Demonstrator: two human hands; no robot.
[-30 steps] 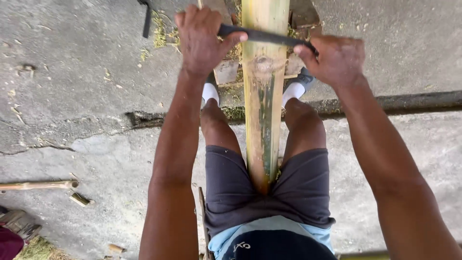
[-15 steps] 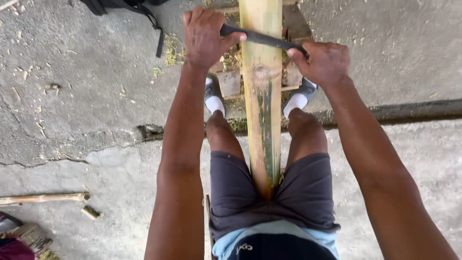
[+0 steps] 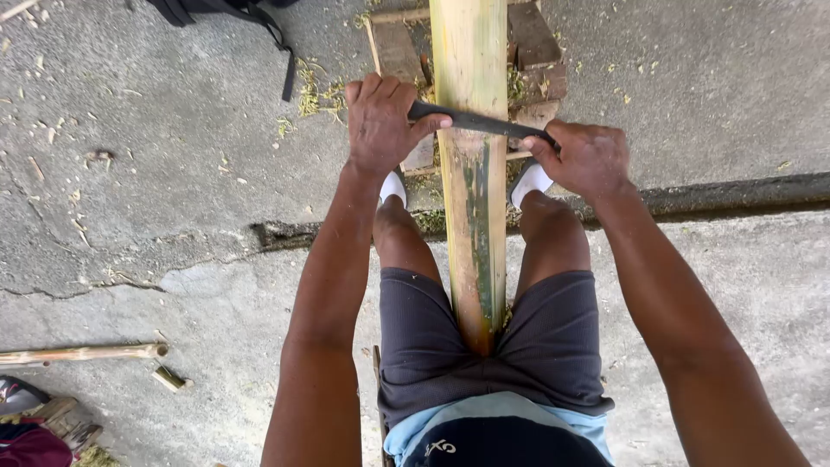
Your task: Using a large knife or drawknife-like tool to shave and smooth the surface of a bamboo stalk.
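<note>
Between the knees, the near end of a thick bamboo pole (image 3: 471,207) is clamped, and its length is run forward between both hands. Across it a dark two-handled blade (image 3: 471,121) is laid, one end clenched in the left hand (image 3: 380,121), the other gripped by the right hand (image 3: 584,156). The pole is judged stiff, fairly heavy and smooth-skinned, so it is best held at its near end. Beyond the hands, wooden blocks (image 3: 532,39) are seen under the pole, on the concrete ground (image 3: 156,173).
</note>
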